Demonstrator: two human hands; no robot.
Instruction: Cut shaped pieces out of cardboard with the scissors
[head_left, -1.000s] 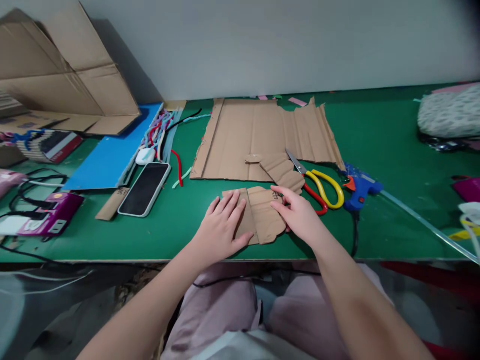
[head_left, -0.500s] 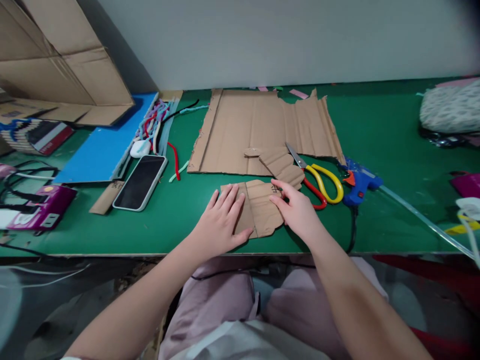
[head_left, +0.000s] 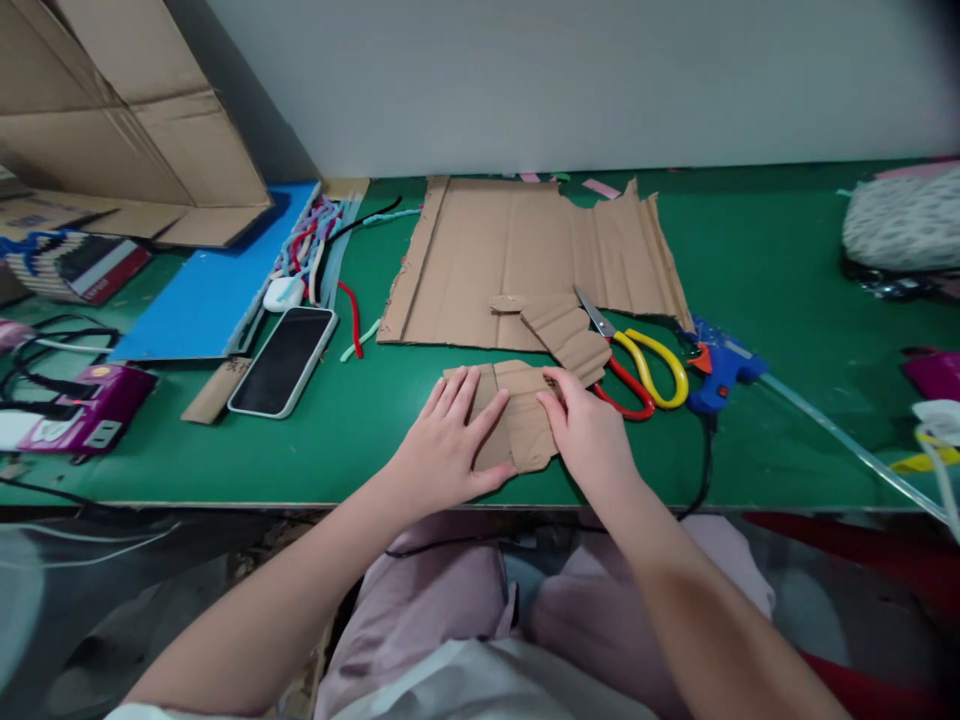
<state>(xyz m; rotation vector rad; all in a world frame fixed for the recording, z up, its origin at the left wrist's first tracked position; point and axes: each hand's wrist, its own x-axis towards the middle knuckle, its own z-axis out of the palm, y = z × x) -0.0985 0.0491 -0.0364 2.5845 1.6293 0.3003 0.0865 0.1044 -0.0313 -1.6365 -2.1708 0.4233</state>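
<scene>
A small cut cardboard piece (head_left: 520, 420) lies near the front edge of the green table (head_left: 750, 250). My left hand (head_left: 448, 445) rests flat on its left half, fingers spread and stretched out. My right hand (head_left: 592, 432) presses on its right side, fingers extended over the edge. Behind it lies a large cardboard sheet (head_left: 517, 260) with another cut scrap (head_left: 566, 335) on its near edge. Scissors (head_left: 637, 365) with yellow and red handles lie just right of my right hand.
A blue glue gun (head_left: 720, 368) lies right of the scissors. A phone (head_left: 283, 360), a blue board (head_left: 217, 290), coloured pipe cleaners (head_left: 319, 245) and a purple device (head_left: 90, 420) are at the left. Big cardboard leans at the far left (head_left: 127, 130). A patterned pouch (head_left: 904, 225) sits far right.
My right hand has slid a little left and nearer over the small cardboard piece. My left hand stays flat on it. The view shifted slightly.
</scene>
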